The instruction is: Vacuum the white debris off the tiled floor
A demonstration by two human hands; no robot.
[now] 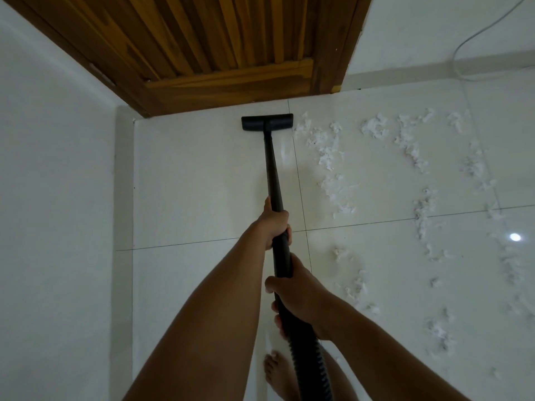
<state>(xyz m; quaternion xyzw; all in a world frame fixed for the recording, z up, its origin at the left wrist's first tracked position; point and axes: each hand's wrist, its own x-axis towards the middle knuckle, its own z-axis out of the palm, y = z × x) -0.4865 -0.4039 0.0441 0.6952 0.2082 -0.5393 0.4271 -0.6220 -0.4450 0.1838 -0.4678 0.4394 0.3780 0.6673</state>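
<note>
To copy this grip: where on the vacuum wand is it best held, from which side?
Wrap both hands round the upper half of the wand from above, left hand ahead, right hand by the hose; the slim tube slopes toward you.

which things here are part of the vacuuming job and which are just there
Job:
nozzle, wand, hose, debris, floor, left hand and right hand, both gripping the wand

Just there:
door, cable, wall
</note>
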